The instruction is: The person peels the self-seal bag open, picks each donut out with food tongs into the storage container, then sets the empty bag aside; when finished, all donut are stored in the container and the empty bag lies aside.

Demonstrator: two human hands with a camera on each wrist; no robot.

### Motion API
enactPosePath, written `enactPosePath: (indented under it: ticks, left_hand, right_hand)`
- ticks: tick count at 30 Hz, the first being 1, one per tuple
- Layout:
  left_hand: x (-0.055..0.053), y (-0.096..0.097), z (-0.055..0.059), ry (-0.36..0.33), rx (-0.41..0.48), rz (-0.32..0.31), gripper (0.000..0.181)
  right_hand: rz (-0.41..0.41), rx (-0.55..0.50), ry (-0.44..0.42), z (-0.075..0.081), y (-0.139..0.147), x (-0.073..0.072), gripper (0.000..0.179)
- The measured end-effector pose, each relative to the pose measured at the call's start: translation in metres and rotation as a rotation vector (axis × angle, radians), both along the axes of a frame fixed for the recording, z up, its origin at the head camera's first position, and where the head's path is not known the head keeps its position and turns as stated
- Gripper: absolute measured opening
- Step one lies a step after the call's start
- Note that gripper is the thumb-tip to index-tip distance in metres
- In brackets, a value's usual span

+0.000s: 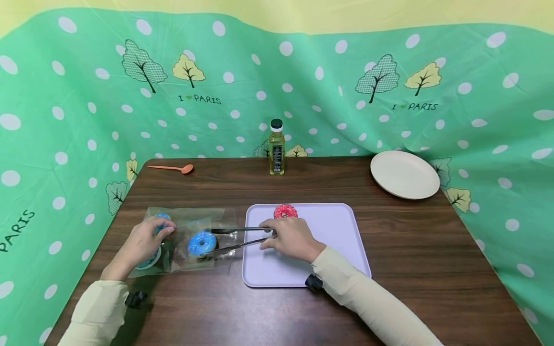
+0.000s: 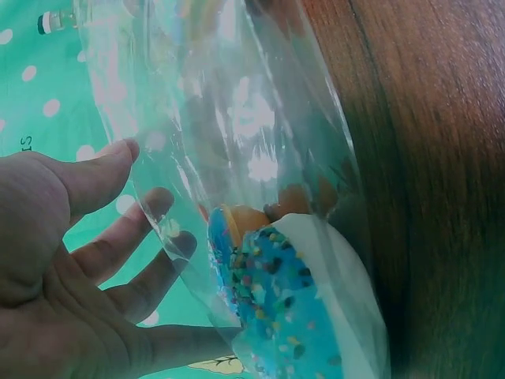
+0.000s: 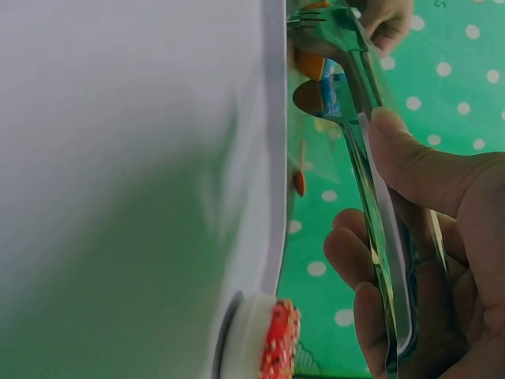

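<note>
My right hand [image 1: 292, 238] grips a pair of serving tongs [image 3: 371, 181], one tip forked and the other spoon-shaped. The tong arms reach left into a clear plastic bag [image 1: 182, 214], their tips on either side of a blue doughnut [image 1: 202, 242]. At the bag's left part, my left hand [image 1: 144, 240] pinches the film between thumb and fingers. Near that hand lie another blue doughnut [image 1: 162, 216] and a sprinkled blue doughnut [image 2: 284, 300], both within the bag and partly hidden. A red doughnut [image 1: 285, 210] sits on the lilac tray [image 1: 277, 274], just beyond my right hand.
An orange spoon [image 1: 187, 169] lies at the table's back left. A bottle of yellow liquid [image 1: 277, 151] stands upright at the back middle. A cream plate [image 1: 404, 175] is at the back right. Green patterned cloth [image 1: 320, 105] hangs around the brown table [image 1: 415, 278].
</note>
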State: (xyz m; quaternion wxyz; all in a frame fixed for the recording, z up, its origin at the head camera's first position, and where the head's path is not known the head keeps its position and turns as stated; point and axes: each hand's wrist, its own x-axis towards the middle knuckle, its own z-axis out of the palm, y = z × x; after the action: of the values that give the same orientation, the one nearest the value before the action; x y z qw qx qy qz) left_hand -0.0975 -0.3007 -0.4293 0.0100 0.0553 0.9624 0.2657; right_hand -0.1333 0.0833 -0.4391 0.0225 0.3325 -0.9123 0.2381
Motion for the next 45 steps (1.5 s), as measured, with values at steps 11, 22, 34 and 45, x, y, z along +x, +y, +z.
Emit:
enactPosePath:
  ticks: [11, 22, 34, 45]
  left_hand:
    - [-0.001, -0.003, -0.001, 0.005, -0.004, -0.009, 0.022]
    - [0.0, -0.003, -0.001, 0.003, -0.007, -0.005, 0.022]
    - [0.001, -0.001, -0.002, 0.011, 0.003, -0.007, 0.022]
    - [-0.001, -0.003, -0.003, 0.001, 0.0, -0.011, 0.022]
  right_hand:
    - [-0.067, -0.046, 0.026, 0.004, 0.025, 0.003, 0.042]
    - [-0.134, -0.043, 0.052, 0.008, 0.045, 0.008, 0.045]
    - [-0.214, -0.054, 0.053, 0.006, 0.076, 0.016, 0.046]
    - [-0.292, -0.079, 0.05, 0.011, 0.099, 0.022, 0.047]
